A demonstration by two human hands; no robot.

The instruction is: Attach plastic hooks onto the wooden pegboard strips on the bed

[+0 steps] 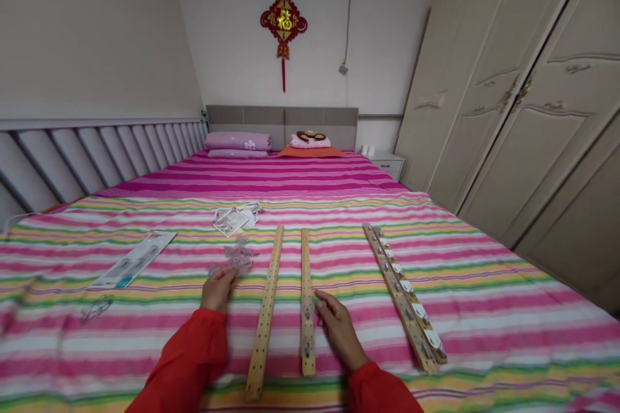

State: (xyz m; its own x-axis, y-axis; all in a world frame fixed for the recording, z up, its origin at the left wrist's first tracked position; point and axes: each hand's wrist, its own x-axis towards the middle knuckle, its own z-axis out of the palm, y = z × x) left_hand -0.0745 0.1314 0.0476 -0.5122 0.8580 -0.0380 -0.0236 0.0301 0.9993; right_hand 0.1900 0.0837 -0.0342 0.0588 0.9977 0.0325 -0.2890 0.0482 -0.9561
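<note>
My left hand [217, 289] is at the near edge of a loose pile of clear plastic pieces [239, 251], thumb and fingers pinched together. What lies between its fingertips is too small to make out. My right hand [339, 329] rests beside a narrow wooden strip with holes [305, 264], its thumb and forefinger slightly apart at the strip's right edge. Two clear pads with metal hooks [307, 313] sit on the near half of that strip. To its left lies a longer wooden strip with rows of holes [266, 316], with nothing mounted on it.
On the right lie two strips fitted with hooks [400, 290], one bearing white pieces. A long hook package [135, 261], a clear wrapper [97, 308] and a heap of packets [236, 218] lie on the striped bedsheet [169, 342]. Wardrobes [523, 142] stand right.
</note>
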